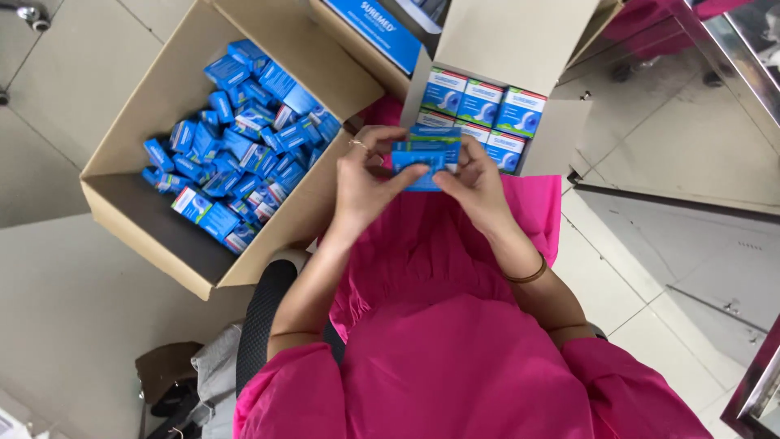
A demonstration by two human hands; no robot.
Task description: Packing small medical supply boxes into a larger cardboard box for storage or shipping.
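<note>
- Left hand (363, 183) and right hand (474, 185) both pinch one small blue carton (424, 159), fingers closed on its ends.
- Step, judged: folding it; steady grip needed beside the white tray (561, 134) of upright cartons.

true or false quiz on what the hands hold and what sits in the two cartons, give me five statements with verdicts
1. Both hands hold one small blue box between them. True: the left hand and right hand grip it from either side.
2. The big cardboard carton on the left is empty. False: it holds a loose heap of small blue boxes.
3. The boxes in the smaller white carton stand in neat rows. True.
4. The right wrist is bare. False: it wears a bangle.
5. The person wears a green garment. False: the garment is bright pink.
</note>
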